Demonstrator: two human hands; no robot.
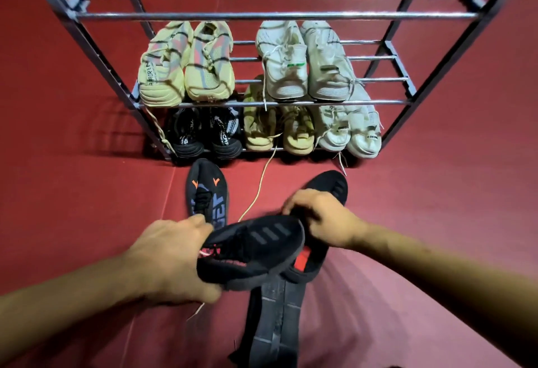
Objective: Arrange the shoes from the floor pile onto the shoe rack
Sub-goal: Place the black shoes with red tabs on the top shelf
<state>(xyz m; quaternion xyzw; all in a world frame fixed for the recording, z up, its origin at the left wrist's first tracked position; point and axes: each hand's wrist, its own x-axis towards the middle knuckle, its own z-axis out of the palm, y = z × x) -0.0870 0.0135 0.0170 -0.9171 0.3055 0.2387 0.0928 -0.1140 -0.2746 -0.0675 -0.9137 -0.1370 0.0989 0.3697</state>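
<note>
My left hand (171, 260) grips a black sneaker with grey stripes (256, 248), held sideways above the floor. My right hand (323, 219) is closed on the rim of a second black sneaker (326, 193) with a red insole patch, partly behind the first. Below them lies another black shoe, sole up (273, 324). A black shoe with blue lettering and orange marks (207, 193) lies on the red floor in front of the metal shoe rack (262, 15). The rack's middle shelf holds a yellow pair (186, 67) and a white pair (302, 59).
The rack's bottom shelf carries a black pair (203, 134), a tan pair (279, 129) and a white pair (349, 129). The top shelf bars hold nothing. A loose lace (259, 190) trails from the rack down onto the red floor (72, 193).
</note>
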